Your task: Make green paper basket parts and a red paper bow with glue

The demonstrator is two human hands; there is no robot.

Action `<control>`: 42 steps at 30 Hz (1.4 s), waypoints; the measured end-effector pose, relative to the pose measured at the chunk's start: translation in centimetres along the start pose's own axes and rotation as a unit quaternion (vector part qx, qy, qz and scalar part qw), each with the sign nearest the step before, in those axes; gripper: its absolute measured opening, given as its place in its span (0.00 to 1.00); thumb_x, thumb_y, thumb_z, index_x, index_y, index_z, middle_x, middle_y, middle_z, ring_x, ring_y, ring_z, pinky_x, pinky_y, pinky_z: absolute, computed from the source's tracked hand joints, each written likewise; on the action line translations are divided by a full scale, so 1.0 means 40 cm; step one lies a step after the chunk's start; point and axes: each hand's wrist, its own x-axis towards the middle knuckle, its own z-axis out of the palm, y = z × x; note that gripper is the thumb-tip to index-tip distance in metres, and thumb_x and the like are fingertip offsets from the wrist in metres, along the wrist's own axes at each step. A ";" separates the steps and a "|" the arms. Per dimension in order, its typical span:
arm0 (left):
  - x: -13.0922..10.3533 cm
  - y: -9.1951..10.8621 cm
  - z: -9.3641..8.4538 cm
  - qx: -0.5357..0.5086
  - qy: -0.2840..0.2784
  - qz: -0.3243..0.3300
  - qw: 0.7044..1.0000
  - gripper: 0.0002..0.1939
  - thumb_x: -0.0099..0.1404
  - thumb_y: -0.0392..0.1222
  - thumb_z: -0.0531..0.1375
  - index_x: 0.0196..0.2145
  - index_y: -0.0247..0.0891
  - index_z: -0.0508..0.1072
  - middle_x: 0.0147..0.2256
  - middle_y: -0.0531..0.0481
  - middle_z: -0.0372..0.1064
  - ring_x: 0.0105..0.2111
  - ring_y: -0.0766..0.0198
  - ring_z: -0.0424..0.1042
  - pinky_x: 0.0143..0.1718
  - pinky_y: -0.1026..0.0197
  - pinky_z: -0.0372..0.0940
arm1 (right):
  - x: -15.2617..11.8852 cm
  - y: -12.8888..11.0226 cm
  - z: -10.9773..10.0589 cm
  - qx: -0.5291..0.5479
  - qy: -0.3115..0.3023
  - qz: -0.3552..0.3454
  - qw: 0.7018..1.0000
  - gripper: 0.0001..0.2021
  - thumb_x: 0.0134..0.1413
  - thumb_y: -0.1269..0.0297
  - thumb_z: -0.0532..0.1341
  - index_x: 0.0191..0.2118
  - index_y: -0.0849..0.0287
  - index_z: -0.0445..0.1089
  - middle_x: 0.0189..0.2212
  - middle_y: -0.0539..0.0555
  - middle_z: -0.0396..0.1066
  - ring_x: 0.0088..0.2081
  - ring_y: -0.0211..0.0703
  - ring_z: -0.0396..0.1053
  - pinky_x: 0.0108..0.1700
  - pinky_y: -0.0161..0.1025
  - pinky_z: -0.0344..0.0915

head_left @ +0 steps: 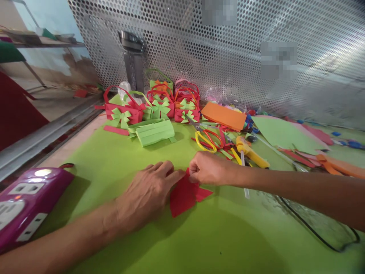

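A folded piece of red paper lies on the green work surface in front of me, one pointed flap sticking out to its right. My left hand rests palm down beside it, fingers stretched out, with a fingertip pressing the paper's upper left edge. Curled into a fist, my right hand is against the top of the same paper. Its fingertips are hidden, but they appear to pinch the paper's upper edge. Just beyond this hand lie scissors with yellow handles and a pair with red handles.
Several small paper bags with bows stand at the back, behind a folded light green paper piece. Orange paper and a yellow glue gun lie right, with a black cord. A purple power strip sits left. Perforated metal rises behind.
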 end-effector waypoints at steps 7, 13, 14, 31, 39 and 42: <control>-0.008 0.005 -0.004 0.004 0.012 0.032 0.999 0.19 0.66 0.33 0.47 0.51 0.49 0.65 0.36 0.48 0.63 0.34 0.61 0.65 0.34 0.58 0.62 | -0.009 -0.011 -0.007 0.002 -0.003 0.010 1.000 0.04 0.38 0.70 0.60 0.21 0.59 0.73 0.15 0.47 0.66 0.19 0.32 0.59 0.19 0.30 0.49; -0.001 0.014 -0.003 0.029 0.003 0.028 0.999 0.19 0.65 0.33 0.46 0.50 0.46 0.67 0.35 0.47 0.64 0.33 0.59 0.65 0.33 0.56 0.62 | -0.014 -0.017 -0.012 -0.004 -0.008 0.002 1.000 0.06 0.39 0.71 0.59 0.23 0.59 0.74 0.17 0.48 0.68 0.21 0.33 0.61 0.20 0.30 0.50; 0.001 0.016 -0.004 0.032 0.000 0.028 0.999 0.19 0.65 0.33 0.46 0.50 0.46 0.67 0.35 0.47 0.64 0.33 0.59 0.65 0.34 0.56 0.62 | -0.014 -0.017 -0.013 -0.005 -0.008 0.001 1.000 0.06 0.38 0.71 0.59 0.23 0.59 0.74 0.17 0.48 0.68 0.21 0.33 0.61 0.20 0.30 0.50; 0.004 0.025 -0.014 0.052 -0.009 0.032 0.998 0.17 0.64 0.32 0.47 0.46 0.43 0.69 0.34 0.46 0.63 0.33 0.60 0.64 0.34 0.57 0.61 | -0.002 0.028 -0.016 0.004 0.071 -0.012 0.997 0.07 0.43 0.62 0.60 0.28 0.59 0.72 0.20 0.48 0.71 0.21 0.34 0.64 0.22 0.31 0.51; 0.004 0.025 -0.014 0.064 -0.009 0.033 0.997 0.17 0.65 0.34 0.46 0.47 0.42 0.68 0.34 0.46 0.63 0.33 0.60 0.65 0.33 0.57 0.61 | -0.018 0.037 -0.015 0.030 0.084 -0.036 0.995 0.06 0.43 0.63 0.60 0.26 0.59 0.71 0.21 0.48 0.70 0.23 0.34 0.63 0.22 0.30 0.51; 0.005 0.025 -0.013 0.072 -0.015 0.032 0.997 0.16 0.66 0.35 0.46 0.46 0.42 0.68 0.34 0.45 0.63 0.33 0.60 0.65 0.33 0.57 0.61 | -0.033 0.023 -0.011 0.022 0.106 -0.072 0.991 0.05 0.45 0.68 0.57 0.26 0.59 0.71 0.21 0.48 0.70 0.23 0.33 0.62 0.25 0.31 0.52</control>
